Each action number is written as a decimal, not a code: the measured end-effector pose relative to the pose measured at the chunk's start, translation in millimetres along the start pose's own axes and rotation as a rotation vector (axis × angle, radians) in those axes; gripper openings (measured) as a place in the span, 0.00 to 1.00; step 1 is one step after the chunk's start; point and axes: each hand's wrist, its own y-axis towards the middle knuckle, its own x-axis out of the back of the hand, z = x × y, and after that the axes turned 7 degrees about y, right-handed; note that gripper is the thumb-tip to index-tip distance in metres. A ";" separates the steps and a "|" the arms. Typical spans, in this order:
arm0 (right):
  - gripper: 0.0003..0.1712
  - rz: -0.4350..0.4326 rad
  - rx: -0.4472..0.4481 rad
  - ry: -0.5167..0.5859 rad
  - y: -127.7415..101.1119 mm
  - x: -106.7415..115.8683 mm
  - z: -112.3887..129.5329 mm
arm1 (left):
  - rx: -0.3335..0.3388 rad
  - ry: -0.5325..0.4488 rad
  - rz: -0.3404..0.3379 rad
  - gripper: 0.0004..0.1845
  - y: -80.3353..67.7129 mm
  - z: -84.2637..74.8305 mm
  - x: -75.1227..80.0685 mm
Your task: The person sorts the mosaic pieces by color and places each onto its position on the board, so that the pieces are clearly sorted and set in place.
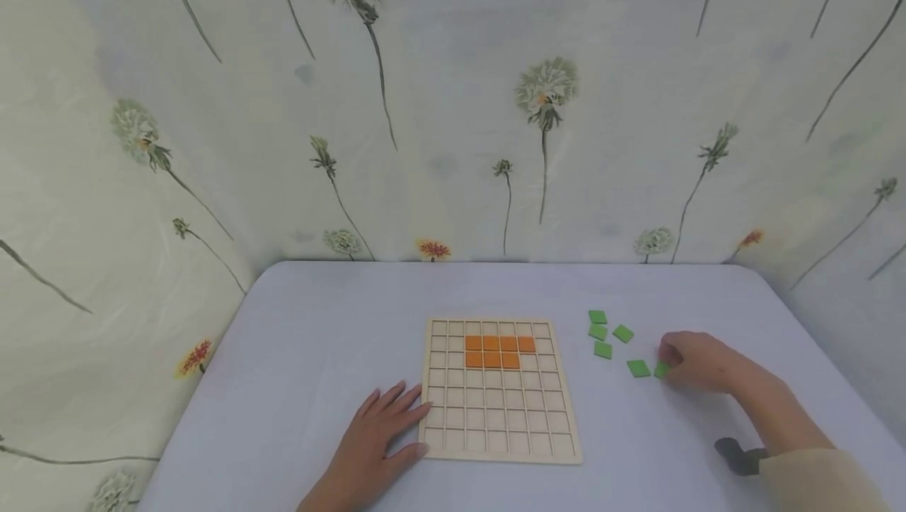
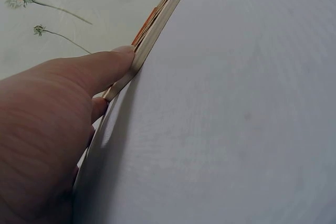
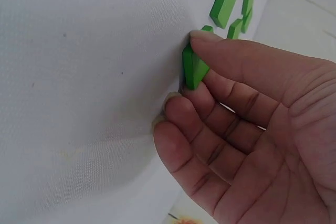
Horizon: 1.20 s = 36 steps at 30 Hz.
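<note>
A wooden grid board (image 1: 495, 418) lies on the white table, with several orange tiles (image 1: 499, 351) set in its upper rows. My left hand (image 1: 405, 422) rests flat beside the board's left edge. In the left wrist view its thumb (image 2: 118, 59) touches the board's rim (image 2: 157, 22). Several loose green tiles (image 1: 603, 333) lie to the right of the board. My right hand (image 1: 668, 361) is at the nearest of them and pinches one green tile (image 3: 190, 64) between thumb (image 3: 226, 51) and fingers, the tile tipped up on edge against the table.
The table (image 1: 297, 355) is covered in a white cloth and its rounded back edge meets a flower-printed curtain (image 1: 453, 103) that rises on three sides. A dark wrist strap (image 1: 736, 455) shows on my right forearm.
</note>
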 end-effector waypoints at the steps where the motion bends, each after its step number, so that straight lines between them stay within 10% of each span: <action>1: 0.12 0.004 -0.007 0.005 0.4 -0.1 -1.2 | -0.001 -0.004 -0.001 0.30 0.0 -0.1 0.2; 36: 0.04 -0.044 0.095 0.047 -6.7 9.5 -1.3 | -0.008 -0.016 -0.012 0.30 0.5 1.3 -0.9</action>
